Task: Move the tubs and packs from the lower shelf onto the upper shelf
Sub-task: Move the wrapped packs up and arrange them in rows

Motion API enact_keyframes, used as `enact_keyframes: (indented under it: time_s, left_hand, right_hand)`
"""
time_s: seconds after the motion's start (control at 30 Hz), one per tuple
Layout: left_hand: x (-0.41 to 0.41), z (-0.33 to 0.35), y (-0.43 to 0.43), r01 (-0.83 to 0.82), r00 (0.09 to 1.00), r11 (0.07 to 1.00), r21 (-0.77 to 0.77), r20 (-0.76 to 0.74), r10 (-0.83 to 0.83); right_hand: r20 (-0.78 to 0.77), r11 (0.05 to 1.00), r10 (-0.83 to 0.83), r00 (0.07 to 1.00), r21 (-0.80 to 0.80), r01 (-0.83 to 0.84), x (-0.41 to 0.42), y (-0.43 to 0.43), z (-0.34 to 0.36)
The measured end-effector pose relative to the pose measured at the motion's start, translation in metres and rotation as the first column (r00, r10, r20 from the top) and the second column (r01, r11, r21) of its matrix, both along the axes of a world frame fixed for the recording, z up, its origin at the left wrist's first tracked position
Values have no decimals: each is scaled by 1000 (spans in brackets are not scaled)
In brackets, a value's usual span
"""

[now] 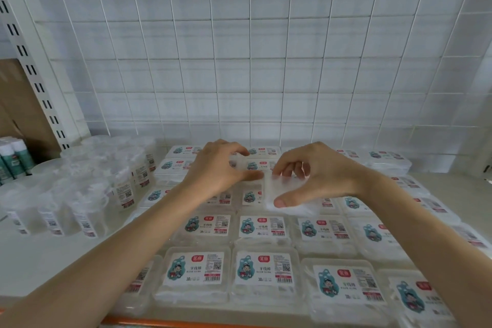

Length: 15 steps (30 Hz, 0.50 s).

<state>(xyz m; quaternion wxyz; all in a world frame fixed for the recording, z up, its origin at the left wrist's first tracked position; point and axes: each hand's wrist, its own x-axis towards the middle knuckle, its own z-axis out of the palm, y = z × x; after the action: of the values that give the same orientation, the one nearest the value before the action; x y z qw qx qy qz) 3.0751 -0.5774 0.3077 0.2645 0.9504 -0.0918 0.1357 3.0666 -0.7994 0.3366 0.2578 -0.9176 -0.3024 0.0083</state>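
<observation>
Rows of clear flat packs with white cartoon labels [198, 271] cover the white shelf [32, 255] in front of me. My right hand [316, 176] grips a clear pack [290, 194] tilted on edge above the middle rows, thumb under it and fingers curled over its top. My left hand [218, 168] holds another pack [253, 165] in the back rows, thumb along its near edge and fingers curled over its far side. A cluster of clear round tubs [87, 189] with barcode labels stands at the left of the shelf.
A white wire grid [250, 61] backs the shelf. A slotted white upright [29, 66] rises at the left, with brown cardboard [18, 104] behind it. Green-and-white tubes [13, 157] stand at the far left. An orange shelf edge [170, 323] runs along the bottom.
</observation>
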Motion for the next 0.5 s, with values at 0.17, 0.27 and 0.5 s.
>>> enact_keyframes:
  time_s: [0.17,0.27,0.5]
  left_hand:
    - [-3,2,0,93,986,969,-228,156,-58]
    - [-5,4,-4,109,992,923,-369,93,-80]
    - [-8,3,-13,191,975,848,-494,-7,-224]
  right_hand:
    - [236,996,-52,970,84,33,10,-5,-3]
    - [312,988,-104,944,143,61,16,-8,-8]
    - [321,978,-139,937,195,78,18,-1,-18]
